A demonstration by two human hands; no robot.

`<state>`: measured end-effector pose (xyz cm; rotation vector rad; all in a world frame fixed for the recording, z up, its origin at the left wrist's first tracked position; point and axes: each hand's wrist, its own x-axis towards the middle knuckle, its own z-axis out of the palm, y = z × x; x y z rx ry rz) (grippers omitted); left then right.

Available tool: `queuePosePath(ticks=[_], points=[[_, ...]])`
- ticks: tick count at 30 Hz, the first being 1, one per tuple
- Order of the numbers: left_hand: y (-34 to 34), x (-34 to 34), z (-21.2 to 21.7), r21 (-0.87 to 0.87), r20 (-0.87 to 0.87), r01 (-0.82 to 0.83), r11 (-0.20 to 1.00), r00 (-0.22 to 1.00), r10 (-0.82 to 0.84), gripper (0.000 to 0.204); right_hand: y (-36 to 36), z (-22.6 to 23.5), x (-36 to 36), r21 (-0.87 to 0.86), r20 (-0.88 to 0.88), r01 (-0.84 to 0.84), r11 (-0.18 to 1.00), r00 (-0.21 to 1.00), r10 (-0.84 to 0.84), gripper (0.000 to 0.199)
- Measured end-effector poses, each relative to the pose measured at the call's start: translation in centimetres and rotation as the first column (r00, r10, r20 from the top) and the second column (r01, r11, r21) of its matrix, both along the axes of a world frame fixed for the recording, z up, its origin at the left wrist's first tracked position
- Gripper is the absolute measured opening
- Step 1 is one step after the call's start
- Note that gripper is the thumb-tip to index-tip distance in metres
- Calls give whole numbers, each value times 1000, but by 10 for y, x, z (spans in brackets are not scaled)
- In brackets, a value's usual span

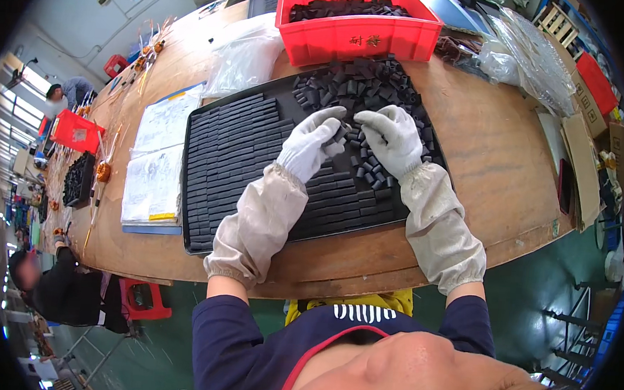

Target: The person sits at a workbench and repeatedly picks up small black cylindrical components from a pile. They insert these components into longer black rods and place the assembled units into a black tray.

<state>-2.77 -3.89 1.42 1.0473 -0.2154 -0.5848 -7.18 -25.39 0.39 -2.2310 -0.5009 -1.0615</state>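
Two hands in white knitted gloves, the left [313, 142] and the right [394, 139], face each other above a shallow black rectangular tray [287, 98] on a curved-looking brown wooden table [493, 162]. The fingers of each hand are bent toward its thumb, and the two hands are near each other but apart. A small greyish piece shows at the left fingertips; whether it is clamped there cannot be told, nor whether the right fingertips hold anything.

Short black cylindrical pieces lie in the tray in two arrangements: close-set parallel rows [232, 169] over the left and lower parts, and a loose heap [363, 92] at the upper right, reaching down beside the right hand. Off-white fabric sleeve covers [261, 217] clothe both forearms.

Beyond the tray stands a red rectangular plastic bin [365, 48] containing more dark pieces. To the left lie open white paper sheets [154, 180] on a blue backing and, farther up, a translucent plastic bag [245, 64]. A co-worker in black clothing [67, 291] sits at the far left.
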Motion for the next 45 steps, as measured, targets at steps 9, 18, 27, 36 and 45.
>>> queuePosePath(ticks=[9,18,27,36,45], points=[[-4,-18,-5,-11,-69,-27,1000,997,26,30,15,7,-10,-93,34,-138,986,989,141,38],[-1,-15,-5,-202,-318,-41,979,948,-26,34,9,-5,-9,744,-271,-220,630,763,587,19],[-1,-24,5,-3,-154,102,995,983,-101,36,6,-2,-7,504,-350,-262,823,809,472,19],[6,-20,8,73,-174,147,986,976,-132,33,5,-3,-6,322,-298,-257,911,886,355,23],[5,-16,0,295,46,-47,954,998,35,29,7,-12,-5,641,-381,-118,759,809,448,37]])
